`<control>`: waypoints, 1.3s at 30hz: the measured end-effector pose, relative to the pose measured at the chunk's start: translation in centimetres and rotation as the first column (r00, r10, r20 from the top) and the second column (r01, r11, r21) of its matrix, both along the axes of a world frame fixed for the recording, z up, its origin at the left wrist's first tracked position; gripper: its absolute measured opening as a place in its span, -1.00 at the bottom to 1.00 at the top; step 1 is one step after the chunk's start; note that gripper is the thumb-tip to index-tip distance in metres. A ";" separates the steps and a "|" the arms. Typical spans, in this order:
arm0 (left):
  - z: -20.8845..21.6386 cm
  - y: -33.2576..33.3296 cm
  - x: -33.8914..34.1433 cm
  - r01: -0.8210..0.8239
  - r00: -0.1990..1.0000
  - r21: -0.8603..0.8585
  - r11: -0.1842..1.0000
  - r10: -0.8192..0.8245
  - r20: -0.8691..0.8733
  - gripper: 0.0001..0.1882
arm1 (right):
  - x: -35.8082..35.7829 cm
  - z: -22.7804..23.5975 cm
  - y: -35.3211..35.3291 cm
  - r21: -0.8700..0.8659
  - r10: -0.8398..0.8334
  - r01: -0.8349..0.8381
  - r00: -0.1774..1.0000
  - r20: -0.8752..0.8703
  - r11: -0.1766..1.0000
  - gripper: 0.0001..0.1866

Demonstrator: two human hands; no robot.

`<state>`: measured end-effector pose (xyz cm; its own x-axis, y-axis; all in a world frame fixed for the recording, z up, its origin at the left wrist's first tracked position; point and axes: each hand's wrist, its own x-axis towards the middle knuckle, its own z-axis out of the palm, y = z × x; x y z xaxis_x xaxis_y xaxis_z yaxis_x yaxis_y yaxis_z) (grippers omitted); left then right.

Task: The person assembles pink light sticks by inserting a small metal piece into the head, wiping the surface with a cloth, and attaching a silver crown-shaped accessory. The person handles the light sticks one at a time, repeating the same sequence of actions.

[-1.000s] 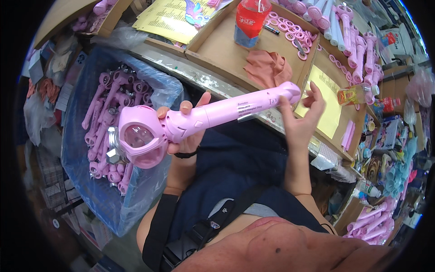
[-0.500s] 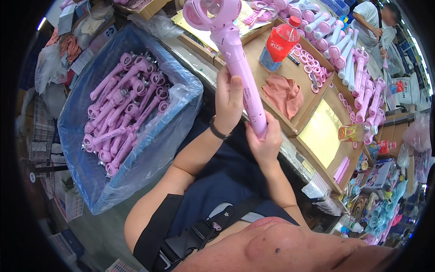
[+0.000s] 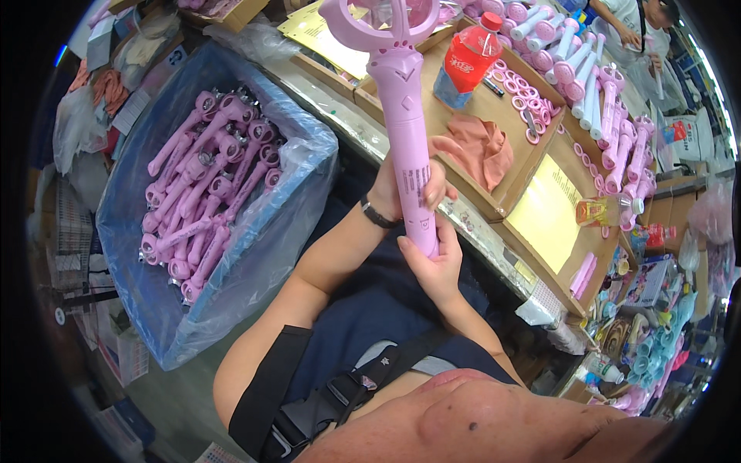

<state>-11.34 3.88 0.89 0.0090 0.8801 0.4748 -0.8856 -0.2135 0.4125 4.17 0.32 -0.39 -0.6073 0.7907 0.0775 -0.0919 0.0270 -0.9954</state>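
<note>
A pink toy wand [image 3: 403, 116] stands nearly upright in front of me, its ring-shaped head reaching the top edge of the view. Around the middle of its handle my left hand [image 3: 386, 189] is wrapped from behind, the fingertips showing on the right side. Lower down, my right hand [image 3: 434, 266] grips the bottom end, thumb against the handle. Small dark print runs along the handle's front. A black band circles my left wrist.
To the left, a blue crate lined with clear plastic [image 3: 224, 309] holds many pink wands [image 3: 193, 181]. On the workbench are a red-capped bottle [image 3: 468, 62], an orange cloth [image 3: 482, 150], pink rings [image 3: 521, 92], a yellow sheet [image 3: 546, 216] and another bottle [image 3: 598, 210]. A person [image 3: 633, 27] works at far right.
The wand has turned about its length and become more upright, its head shifting right and its bottom end left. My left hand has slid down and its fingers now curl round the handle.
</note>
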 end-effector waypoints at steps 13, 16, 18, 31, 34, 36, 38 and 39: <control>0.3 -2.0 -0.7 -0.559 0.828 -0.354 0.750 0.484 -0.284 -0.54 | 1.7 -3.6 -1.5 0.324 -0.115 0.043 0.972 0.206 0.945 -0.41; 0.4 -2.2 -2.1 -0.547 0.829 -0.319 0.774 0.447 -0.336 -0.31 | 3.7 -3.3 -0.7 0.282 0.144 -0.234 0.941 0.306 0.931 -0.41; 0.9 -2.7 -2.2 -0.543 0.818 -0.304 0.783 0.410 -0.404 -0.17 | 6.1 -2.3 1.7 0.544 0.115 -0.299 0.931 0.345 0.784 -0.59; 0.8 -2.0 0.2 -0.563 0.761 -0.307 0.767 0.337 -0.555 -0.19 | 18.5 0.8 16.1 0.148 -0.044 -0.164 0.512 0.858 0.975 -0.52; 0.8 -1.3 1.0 -0.537 0.772 -0.309 0.785 0.310 -0.556 -0.20 | 18.1 0.3 15.9 0.310 -0.098 -0.219 0.652 0.752 0.925 -0.58; 0.6 -0.8 1.5 -0.514 0.779 -0.315 0.798 0.280 -0.562 -0.21 | 17.9 -0.2 16.2 0.325 -0.053 -0.266 0.695 0.717 0.907 -0.66; 0.5 -0.3 1.9 -0.500 0.777 -0.325 0.802 0.250 -0.578 -0.21 | 17.9 -0.7 17.0 0.371 -0.066 -0.287 0.708 0.703 0.883 -0.66; 0.5 -0.1 2.0 -0.496 0.772 -0.331 0.803 0.234 -0.590 -0.20 | 17.9 -1.1 17.6 0.412 -0.070 -0.297 0.734 0.675 0.862 -0.65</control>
